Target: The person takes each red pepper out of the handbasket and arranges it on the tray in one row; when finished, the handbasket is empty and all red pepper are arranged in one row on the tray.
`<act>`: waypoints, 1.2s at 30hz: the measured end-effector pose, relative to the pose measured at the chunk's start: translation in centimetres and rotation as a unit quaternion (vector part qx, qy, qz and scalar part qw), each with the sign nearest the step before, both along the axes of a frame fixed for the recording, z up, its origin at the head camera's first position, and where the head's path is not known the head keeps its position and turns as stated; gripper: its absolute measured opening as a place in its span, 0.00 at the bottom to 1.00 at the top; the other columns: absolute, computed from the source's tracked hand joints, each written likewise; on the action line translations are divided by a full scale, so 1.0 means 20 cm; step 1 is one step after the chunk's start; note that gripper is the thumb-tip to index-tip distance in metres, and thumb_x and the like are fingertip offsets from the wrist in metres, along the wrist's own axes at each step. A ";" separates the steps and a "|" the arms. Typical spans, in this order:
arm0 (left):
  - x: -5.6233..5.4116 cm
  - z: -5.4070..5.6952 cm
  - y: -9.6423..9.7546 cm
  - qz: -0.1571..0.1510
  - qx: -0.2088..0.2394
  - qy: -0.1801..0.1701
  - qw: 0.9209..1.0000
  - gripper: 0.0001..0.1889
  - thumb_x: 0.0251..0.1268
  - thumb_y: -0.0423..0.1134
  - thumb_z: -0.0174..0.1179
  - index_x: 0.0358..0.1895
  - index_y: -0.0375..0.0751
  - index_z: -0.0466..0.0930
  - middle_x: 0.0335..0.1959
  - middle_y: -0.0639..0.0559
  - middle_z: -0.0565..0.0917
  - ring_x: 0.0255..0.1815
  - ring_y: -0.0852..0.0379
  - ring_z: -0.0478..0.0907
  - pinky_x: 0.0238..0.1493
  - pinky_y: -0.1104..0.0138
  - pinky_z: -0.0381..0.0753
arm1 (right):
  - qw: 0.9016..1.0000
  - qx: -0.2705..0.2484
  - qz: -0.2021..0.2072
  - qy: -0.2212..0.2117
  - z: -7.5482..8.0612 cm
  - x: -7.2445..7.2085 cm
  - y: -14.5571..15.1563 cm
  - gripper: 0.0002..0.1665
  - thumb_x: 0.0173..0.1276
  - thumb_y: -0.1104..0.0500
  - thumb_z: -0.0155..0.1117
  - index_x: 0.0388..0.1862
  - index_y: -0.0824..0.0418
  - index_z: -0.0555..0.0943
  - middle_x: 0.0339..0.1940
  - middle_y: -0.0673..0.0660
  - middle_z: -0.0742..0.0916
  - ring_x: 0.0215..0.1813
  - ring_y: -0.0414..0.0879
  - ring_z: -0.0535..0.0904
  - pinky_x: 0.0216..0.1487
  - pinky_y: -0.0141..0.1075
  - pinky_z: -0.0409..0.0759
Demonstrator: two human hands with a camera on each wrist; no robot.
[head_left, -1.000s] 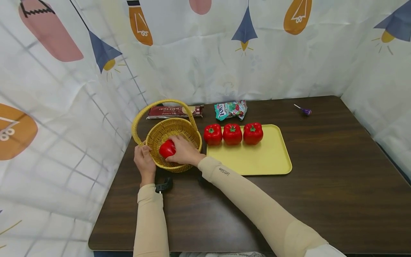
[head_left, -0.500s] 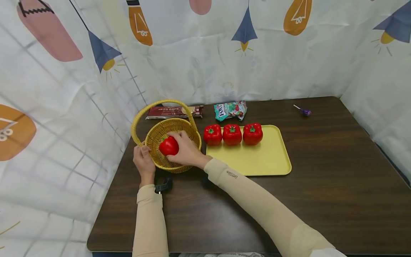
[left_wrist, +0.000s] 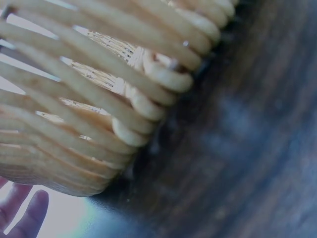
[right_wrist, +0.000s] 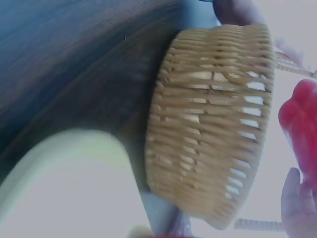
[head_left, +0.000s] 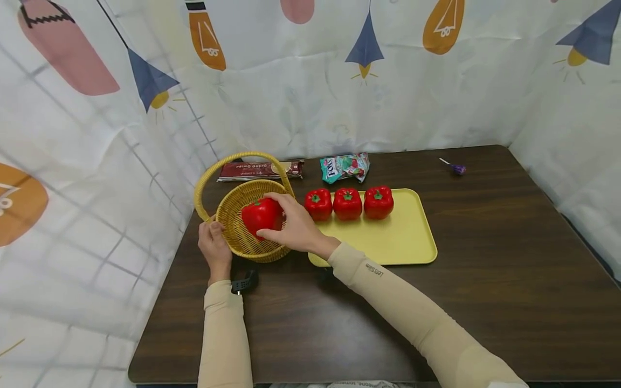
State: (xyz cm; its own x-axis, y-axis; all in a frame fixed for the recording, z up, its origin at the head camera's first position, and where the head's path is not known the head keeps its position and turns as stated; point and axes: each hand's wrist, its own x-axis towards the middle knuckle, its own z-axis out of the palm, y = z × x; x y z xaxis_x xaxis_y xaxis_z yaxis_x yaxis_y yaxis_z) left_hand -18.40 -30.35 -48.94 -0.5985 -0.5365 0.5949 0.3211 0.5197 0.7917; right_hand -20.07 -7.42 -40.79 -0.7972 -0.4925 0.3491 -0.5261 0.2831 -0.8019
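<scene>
My right hand [head_left: 301, 228] grips a red bell pepper [head_left: 262, 216] between thumb and fingers, over the yellow wicker basket [head_left: 233, 214]. In the right wrist view the pepper [right_wrist: 302, 130] shows beyond the basket's rim, clear of the weave. My left hand [head_left: 215, 248] holds the basket's left rim near the foot of the raised handle. Woven strands of the basket [left_wrist: 89, 94] fill much of the left wrist view, with fingertips [left_wrist: 33, 213] at the lower left. Three more red bell peppers [head_left: 347, 204] stand in a row along the back of the yellow tray [head_left: 388, 242].
Behind the basket lies a long brown packet [head_left: 257, 171] labelled spaghetti. A teal and red snack bag [head_left: 345, 167] sits behind the peppers. Far off to the right is a lollipop [head_left: 456, 168] in purple wrapping. Patterned curtains surround the dark wooden table [head_left: 509, 280].
My right hand has lifted the pepper up from inside the basket and moved it slightly right. The left hand stays at the rim.
</scene>
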 end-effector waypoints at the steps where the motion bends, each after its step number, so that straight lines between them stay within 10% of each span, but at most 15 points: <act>1: 0.01 0.00 -0.01 0.002 -0.004 -0.004 1.000 0.40 0.67 0.69 0.41 0.28 0.26 0.71 0.48 0.27 0.78 0.48 0.35 0.73 0.48 0.71 0.65 | 1.000 -0.008 0.003 -0.001 0.01 0.00 0.02 0.46 0.56 0.45 0.75 0.71 0.53 0.65 0.61 0.52 0.76 0.54 0.45 0.75 0.48 0.39 0.81; 36: 0.01 -0.01 -0.02 0.001 -0.008 -0.031 0.999 0.39 0.69 0.68 0.41 0.29 0.28 0.72 0.50 0.31 0.78 0.49 0.39 0.75 0.49 0.69 0.68 | 0.996 -0.072 -0.035 -0.026 0.00 0.15 0.79 0.56 0.46 0.74 0.73 0.73 0.60 0.58 0.69 0.59 0.63 0.69 0.52 0.63 0.58 0.50 0.76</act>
State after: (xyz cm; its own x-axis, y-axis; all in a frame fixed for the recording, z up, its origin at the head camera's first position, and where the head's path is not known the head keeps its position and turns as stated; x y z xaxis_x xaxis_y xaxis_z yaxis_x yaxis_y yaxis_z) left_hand -18.27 -30.75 -49.23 -0.6337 -0.5276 0.5657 0.2714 0.5332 0.8013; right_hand -16.98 8.30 -40.75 -0.8469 -0.3832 0.3688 -0.4653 0.1979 -0.8628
